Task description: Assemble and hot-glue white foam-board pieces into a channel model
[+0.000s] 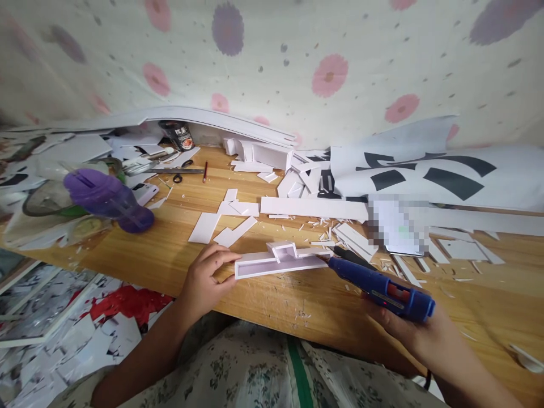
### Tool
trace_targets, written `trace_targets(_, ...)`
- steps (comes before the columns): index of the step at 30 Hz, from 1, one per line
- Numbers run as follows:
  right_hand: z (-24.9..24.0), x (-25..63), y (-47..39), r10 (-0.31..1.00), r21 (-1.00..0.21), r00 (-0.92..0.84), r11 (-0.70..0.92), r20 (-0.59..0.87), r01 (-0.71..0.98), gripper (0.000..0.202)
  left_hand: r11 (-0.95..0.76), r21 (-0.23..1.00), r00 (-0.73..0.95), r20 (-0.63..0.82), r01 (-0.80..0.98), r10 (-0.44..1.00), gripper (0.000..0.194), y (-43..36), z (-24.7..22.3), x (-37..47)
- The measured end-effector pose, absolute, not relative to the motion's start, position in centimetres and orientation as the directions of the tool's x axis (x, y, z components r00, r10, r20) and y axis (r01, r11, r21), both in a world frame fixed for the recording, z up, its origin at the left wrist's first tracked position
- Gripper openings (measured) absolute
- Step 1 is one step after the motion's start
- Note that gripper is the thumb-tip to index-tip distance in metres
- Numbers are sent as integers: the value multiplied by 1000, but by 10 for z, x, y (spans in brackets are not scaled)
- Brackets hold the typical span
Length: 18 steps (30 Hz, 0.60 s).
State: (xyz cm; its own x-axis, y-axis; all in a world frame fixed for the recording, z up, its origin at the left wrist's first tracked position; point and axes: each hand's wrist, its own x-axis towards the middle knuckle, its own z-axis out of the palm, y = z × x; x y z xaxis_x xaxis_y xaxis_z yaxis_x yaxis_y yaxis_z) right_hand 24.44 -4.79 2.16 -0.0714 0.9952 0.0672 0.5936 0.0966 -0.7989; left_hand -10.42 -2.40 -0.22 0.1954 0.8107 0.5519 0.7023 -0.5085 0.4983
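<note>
My left hand (pixel 208 277) pinches the left end of a white foam-board frame (pixel 255 268) between thumb and fingers. The frame is long, shallow and open on top, with a small raised step on its far side. My right hand (pixel 395 326) is wrapped round a blue hot glue gun (pixel 378 286), whose small light glows red. The gun's nozzle (pixel 325 259) points left at the frame's right end; whether it touches the board I cannot tell. A dark-handled tool (pixel 351 256) lies just behind the gun.
Cut white pieces (pixel 204 226) and scraps cover the wooden table (pixel 272 306). A purple bottle (pixel 113 201) stands left, with scissors (pixel 181 171) and a red pencil (pixel 205 171) beyond. A phone (pixel 402 229) lies right, before a printed sheet (pixel 467 170). White offcuts fill the floor.
</note>
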Motion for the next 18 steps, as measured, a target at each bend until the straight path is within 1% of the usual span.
trace_targets(5, 21, 253, -53, 995, -848, 81, 3, 54, 530, 16, -465, 524, 176, 508, 713, 843, 26, -24, -1, -104)
trace_targets(7, 23, 253, -54, 993, -863, 107, -8, 54, 505, 15, -468, 525, 176, 512, 711, 841, 26, -23, -1, -105)
trace_targets(10, 24, 252, -53, 994, -867, 95, 0, 55, 498, 17, -480, 513, 186, 521, 712, 833, 26, -22, -2, -106)
trace_targets(15, 17, 261, -48, 999, -831, -13, 49, 51, 554, 17, -503, 479, 212, 539, 719, 815, 26, -22, -1, -107)
trace_targets(18, 14, 264, -48, 998, -826, -27, 69, 64, 559, 18, -512, 473, 217, 546, 717, 809, 26, -22, -2, -107)
